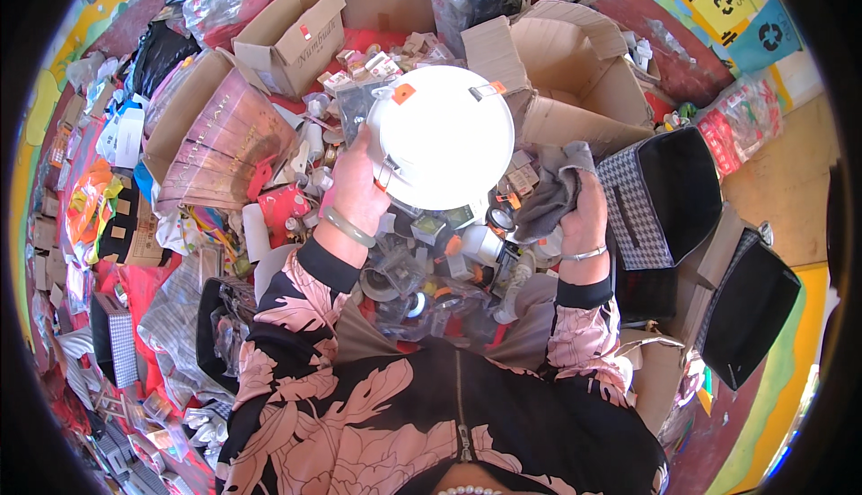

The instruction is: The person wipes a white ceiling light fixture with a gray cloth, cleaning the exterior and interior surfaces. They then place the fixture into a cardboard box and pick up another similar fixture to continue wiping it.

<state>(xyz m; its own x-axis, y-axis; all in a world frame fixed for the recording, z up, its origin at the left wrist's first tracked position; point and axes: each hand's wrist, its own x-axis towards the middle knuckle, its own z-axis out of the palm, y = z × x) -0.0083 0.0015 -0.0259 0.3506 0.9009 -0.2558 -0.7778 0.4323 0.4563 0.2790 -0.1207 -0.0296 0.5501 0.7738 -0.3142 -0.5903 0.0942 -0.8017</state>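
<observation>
A white round disc [444,140] is gripped at its near left edge by the left hand [357,174], so that its broad face is held up between the two hands, well apart from the right hand. Orange-tipped clips [402,93] are fixed around the disc's rim. A bunched grey cloth [549,191] is grasped in the right hand, with its folds hung toward the left hand; how each finger is placed cannot be told. A pale bangle [348,225] is worn at the left wrist, and a silver bracelet [585,253] at the right. Below the disc, between the forearms, a mixed heap of small parts [395,266] is spread. To the left of the left hand, a red patterned box [283,206] and a pink printed carton [224,140] are seen. Beyond the left hand an open cardboard box [310,50] is set, and beyond the right hand a larger opened carton [584,73] is placed, its flaps spread. Just right of the right hand, a black bin with a houndstooth panel [633,200] is tilted.
</observation>
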